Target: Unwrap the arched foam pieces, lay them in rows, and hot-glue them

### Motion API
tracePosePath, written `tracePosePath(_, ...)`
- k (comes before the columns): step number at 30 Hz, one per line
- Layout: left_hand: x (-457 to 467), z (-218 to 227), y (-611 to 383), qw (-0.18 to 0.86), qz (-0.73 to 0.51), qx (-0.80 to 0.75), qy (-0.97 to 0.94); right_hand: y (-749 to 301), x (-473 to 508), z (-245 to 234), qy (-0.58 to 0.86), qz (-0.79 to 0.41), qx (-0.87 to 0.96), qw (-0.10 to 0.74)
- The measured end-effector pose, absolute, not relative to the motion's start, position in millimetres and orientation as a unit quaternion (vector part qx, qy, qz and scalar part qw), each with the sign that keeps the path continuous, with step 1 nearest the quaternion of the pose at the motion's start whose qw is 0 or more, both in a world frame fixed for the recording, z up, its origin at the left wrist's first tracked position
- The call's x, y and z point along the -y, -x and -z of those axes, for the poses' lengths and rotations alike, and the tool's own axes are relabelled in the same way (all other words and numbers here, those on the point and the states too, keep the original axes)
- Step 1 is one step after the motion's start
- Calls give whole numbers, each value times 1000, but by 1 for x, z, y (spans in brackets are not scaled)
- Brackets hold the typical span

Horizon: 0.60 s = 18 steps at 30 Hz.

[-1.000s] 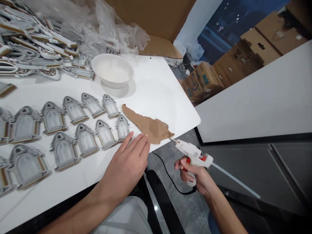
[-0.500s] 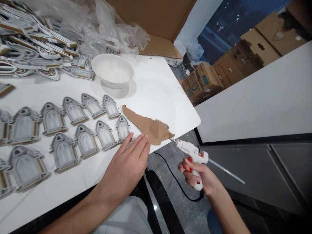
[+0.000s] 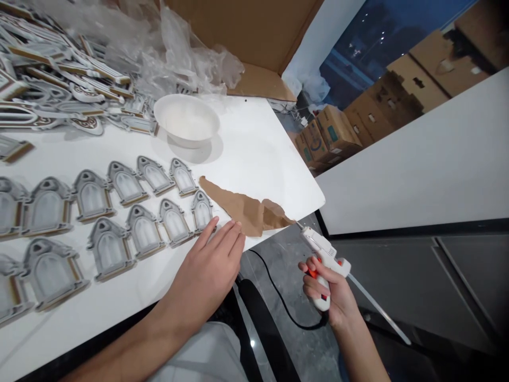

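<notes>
My right hand (image 3: 332, 286) is wrapped round the handle of a white glue gun (image 3: 320, 245), its fingers at the red trigger. A clear glue stick (image 3: 379, 309) juts from the gun's back, and the nozzle is at the right tip of a torn piece of brown cardboard (image 3: 248, 211). My left hand (image 3: 212, 257) lies flat with fingers stretched, fingertips on the cardboard's lower left edge. Beside it, grey arched window-shaped pieces (image 3: 173, 222) stand in rows on the white table (image 3: 274, 154).
A white bowl (image 3: 186, 121) sits behind the cardboard. Ornate white-and-grey pieces (image 3: 59, 74) are heaped at the far left near plastic wrap (image 3: 191, 53). A black cord (image 3: 278, 278) hangs below the table edge. Cartons (image 3: 330, 132) stand beyond.
My right hand has moved the glue gun to the right and tilted it more steeply. The cardboard's right end now shows a distinct fold. My left hand has stayed put.
</notes>
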<state>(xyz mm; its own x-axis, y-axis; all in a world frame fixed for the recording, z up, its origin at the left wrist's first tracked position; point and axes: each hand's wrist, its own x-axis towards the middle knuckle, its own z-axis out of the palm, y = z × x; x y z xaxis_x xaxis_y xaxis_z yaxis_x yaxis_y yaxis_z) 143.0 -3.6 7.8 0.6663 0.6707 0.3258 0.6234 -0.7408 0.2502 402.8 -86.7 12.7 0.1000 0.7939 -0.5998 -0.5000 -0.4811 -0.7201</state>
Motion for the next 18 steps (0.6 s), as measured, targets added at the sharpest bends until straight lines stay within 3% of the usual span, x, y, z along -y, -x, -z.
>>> tracePosePath(9, 4, -9, -146, 49, -200, -359, -910, -372, 102, -26, 524, -618, 263, 523)
tracePosePath(18, -2, -9, -156, 59, -197, -372, -905, -351, 91, -53, 613, -413, 568, 361)
